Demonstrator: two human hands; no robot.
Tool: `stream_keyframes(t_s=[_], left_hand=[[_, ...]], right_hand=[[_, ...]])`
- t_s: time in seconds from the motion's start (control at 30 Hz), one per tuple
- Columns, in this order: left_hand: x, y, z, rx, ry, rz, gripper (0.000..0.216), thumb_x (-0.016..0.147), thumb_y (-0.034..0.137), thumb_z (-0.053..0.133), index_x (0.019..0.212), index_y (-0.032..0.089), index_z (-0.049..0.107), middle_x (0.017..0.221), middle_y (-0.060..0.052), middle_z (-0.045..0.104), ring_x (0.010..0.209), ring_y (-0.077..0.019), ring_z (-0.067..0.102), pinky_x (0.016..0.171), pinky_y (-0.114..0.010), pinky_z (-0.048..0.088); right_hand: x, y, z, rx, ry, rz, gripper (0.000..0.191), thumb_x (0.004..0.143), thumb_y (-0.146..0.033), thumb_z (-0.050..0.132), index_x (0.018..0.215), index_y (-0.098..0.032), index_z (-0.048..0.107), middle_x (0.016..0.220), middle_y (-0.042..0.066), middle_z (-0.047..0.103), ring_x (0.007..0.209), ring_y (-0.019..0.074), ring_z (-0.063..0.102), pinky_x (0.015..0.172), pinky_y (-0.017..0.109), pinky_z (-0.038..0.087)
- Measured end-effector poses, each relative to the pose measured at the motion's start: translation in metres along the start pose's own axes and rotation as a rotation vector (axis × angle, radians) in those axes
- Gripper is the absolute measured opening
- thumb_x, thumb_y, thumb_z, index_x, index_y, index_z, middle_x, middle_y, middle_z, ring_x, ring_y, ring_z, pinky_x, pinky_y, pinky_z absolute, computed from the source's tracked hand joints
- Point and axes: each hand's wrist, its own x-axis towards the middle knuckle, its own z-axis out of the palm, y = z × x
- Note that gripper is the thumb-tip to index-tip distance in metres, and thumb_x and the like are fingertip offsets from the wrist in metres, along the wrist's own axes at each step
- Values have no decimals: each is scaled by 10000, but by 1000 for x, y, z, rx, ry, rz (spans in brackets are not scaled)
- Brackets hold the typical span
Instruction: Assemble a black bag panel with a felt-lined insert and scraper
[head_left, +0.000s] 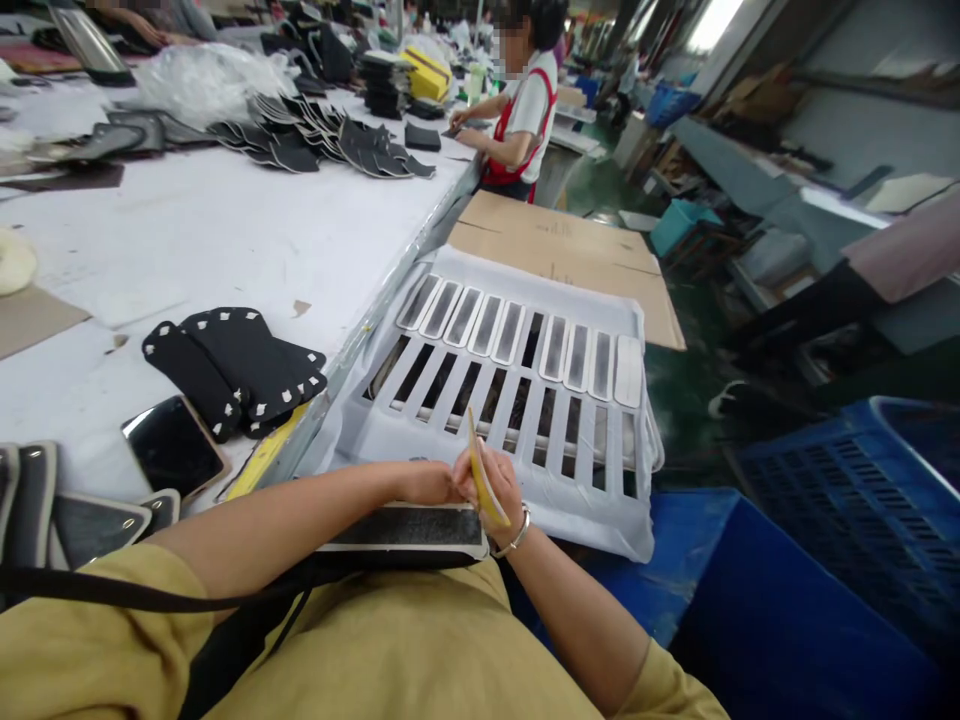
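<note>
At the bottom of the frame we see both forearms meeting just left of centre. The right hand (496, 487) is pinched shut on a thin yellow strip (481, 478), which stands nearly upright and slightly curved above the wrist with its metal bracelet (517, 538). The left hand (429, 483) touches the right one at the fingertips; we cannot tell whether it is gripping anything. Directly beneath both hands lies one flat black rectangular pad with a pale border (409, 528), resting on the lap against the mustard-yellow shirt.

Just beyond the hands sits a white slatted plastic tray (525, 420), tilted against the table edge; its upper row holds ten narrow grey-and-white strips (517, 335) side by side, while the lower row of slots is open. A blue plastic crate (862, 500) stands to the lower right, close to the tray's corner, leaving only a narrow gap.

At lower left, on the white worktable (225, 230), we count one dark phone (174, 445) just beside a fanned stack of black pieces with white tabs (240, 365), near the table's edge. The middle of the table is bare and wide.

Further back lie two flat brown cardboard sheets (555, 240), then a spread of dark grey cut pieces (315, 140) at upper left. At top centre another person in a white shirt and red apron (525, 110) works at the table's far edge.
</note>
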Motion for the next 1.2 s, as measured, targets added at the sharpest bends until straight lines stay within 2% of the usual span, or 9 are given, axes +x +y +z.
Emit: stream_keyframes(t_s=[0.13,0.23,0.3,0.43,0.57,0.67,0.9,1.03,1.2], left_hand=[[-30,32,0,141,46,-78,469,819,525,456,1088,165,590,1025,-113,660,913,-268,608,803,-349,452],[-44,48,21,341,191,-73,842,650,670,581,1280,131,428,1277,-184,520,1124,-339,506,940,-447,383],[-44,50,38,454,285,-100,997,561,645,667,1328,88,358,1335,-218,452,1172,-361,454,985,-492,326],[-38,47,62,573,424,-109,920,594,516,692,1312,32,379,1258,-214,509,1087,-338,486,947,-470,347],[-39,43,71,638,501,-56,825,662,470,640,1306,15,397,1245,-203,513,1081,-322,467,958,-446,326],[-41,41,74,650,543,-39,811,678,461,627,1316,21,388,1252,-194,504,1100,-313,448,982,-434,296],[-40,41,75,617,587,-16,929,644,382,669,1403,68,233,1206,-162,510,1088,-298,450,983,-418,291],[-39,42,73,618,582,-6,974,653,329,659,1435,113,120,1191,-149,502,1066,-301,456,955,-431,310],[-37,41,71,646,566,-20,947,653,311,656,1432,123,152,1207,-163,478,1095,-315,440,969,-444,297]], right_hand=[[0,-20,-18,-32,47,120,566,767,-716,458,617,-172,510,419,-79,318,346,48,275,355,181,234],[-18,-35,-51,-85,74,260,535,766,-678,511,686,-149,520,472,-77,366,368,37,340,356,154,277],[-40,-40,-71,-126,47,378,512,756,-655,546,722,-146,508,502,-71,400,382,49,421,350,149,321],[-88,-43,-96,-201,-94,552,456,654,-477,730,870,-160,483,671,-17,559,536,164,627,372,199,454],[-111,-45,-110,-395,-363,657,507,771,-523,612,1081,-199,375,842,22,611,533,158,648,372,192,458],[-107,-47,-115,-556,-536,691,375,879,-516,469,1061,-211,349,812,24,632,432,108,591,335,171,409],[-70,-46,-102,-1093,-744,585,180,912,-360,439,908,-201,354,607,-34,586,364,93,518,315,167,374],[-50,-49,-94,-1180,-861,600,183,911,-364,420,876,-197,355,566,-40,578,367,99,517,347,183,402],[-38,-57,-86,-1146,-933,684,167,922,-358,374,873,-202,340,578,-33,585,373,101,517,369,192,417]])
